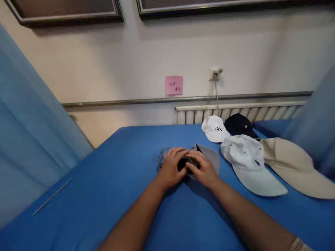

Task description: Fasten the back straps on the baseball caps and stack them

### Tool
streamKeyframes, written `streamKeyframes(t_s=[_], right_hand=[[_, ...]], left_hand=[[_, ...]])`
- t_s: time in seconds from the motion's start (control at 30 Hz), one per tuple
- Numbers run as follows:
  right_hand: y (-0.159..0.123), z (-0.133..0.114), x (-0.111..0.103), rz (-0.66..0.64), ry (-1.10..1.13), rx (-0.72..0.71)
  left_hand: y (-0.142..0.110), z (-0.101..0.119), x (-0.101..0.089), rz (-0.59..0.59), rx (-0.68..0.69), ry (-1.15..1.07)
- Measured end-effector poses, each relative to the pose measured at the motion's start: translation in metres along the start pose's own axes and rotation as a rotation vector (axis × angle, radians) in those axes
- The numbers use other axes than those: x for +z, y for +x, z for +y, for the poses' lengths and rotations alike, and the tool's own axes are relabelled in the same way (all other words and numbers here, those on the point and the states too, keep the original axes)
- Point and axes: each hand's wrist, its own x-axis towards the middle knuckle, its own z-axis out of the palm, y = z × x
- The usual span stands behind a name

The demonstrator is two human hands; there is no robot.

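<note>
A grey cap (213, 157) lies on the blue-covered table in front of me, its brim pointing right and a dark opening showing between my hands. My left hand (172, 167) curls its fingers over the cap's left part, thumb toward the middle. From the other side, my right hand (202, 169) grips near the brim, with fingers bent inward almost meeting the left ones. Something blurred and greyish shows just beyond my left fingers; I cannot make out what part it is. Both hands cover most of the crown.
To the right sit a white cap (215, 129), a black cap (240, 125), a pale blue cap (248, 160) and a beige cap (295, 164). A thin stick (52, 197) lies on the blue cover (112, 181) at left. Blue curtains (34, 132) hang at both sides.
</note>
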Motion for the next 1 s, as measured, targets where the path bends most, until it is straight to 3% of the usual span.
streamKeyframes(t_s=[0.13,0.23,0.3,0.4,0.5,0.57,0.6,0.67,0.73,0.8,0.9,1.0], right_hand=[[0.002,0.008,-0.008,0.112,-0.099,0.107],[0.006,0.021,-0.022,0.223,-0.332,0.329],[0.007,0.03,-0.034,0.171,-0.541,0.517],[0.007,0.04,-0.048,-0.04,-0.726,0.738],[0.008,0.046,-0.058,-0.177,-0.746,0.838],[0.011,0.047,-0.061,-0.176,-0.663,0.856],[0.012,0.046,-0.06,-0.127,-0.597,0.837],[0.014,0.038,-0.057,0.091,-0.48,0.697],[0.014,0.024,-0.05,0.379,-0.443,0.408],[0.01,0.007,-0.041,0.495,-0.476,0.06],[0.005,-0.014,-0.027,0.362,-0.552,-0.271],[0.004,-0.024,-0.013,0.099,-0.588,-0.339]], left_hand=[[0.004,-0.018,0.0,0.179,-0.173,0.033],[0.005,-0.035,-0.006,0.36,-0.327,0.058],[0.005,-0.041,-0.009,0.404,-0.376,0.055],[0.004,-0.041,-0.009,0.4,-0.366,0.042],[0.004,-0.034,-0.007,0.402,-0.337,0.024],[0.004,-0.03,-0.004,0.394,-0.343,-0.031],[0.004,-0.028,-0.003,0.379,-0.356,-0.078],[0.004,-0.022,0.001,0.326,-0.399,-0.207],[0.003,-0.013,0.005,0.251,-0.447,-0.382],[0.003,-0.002,0.007,0.165,-0.47,-0.625],[0.003,0.011,0.008,0.111,-0.482,-1.065],[0.005,0.014,0.012,0.243,-0.609,-1.263]])
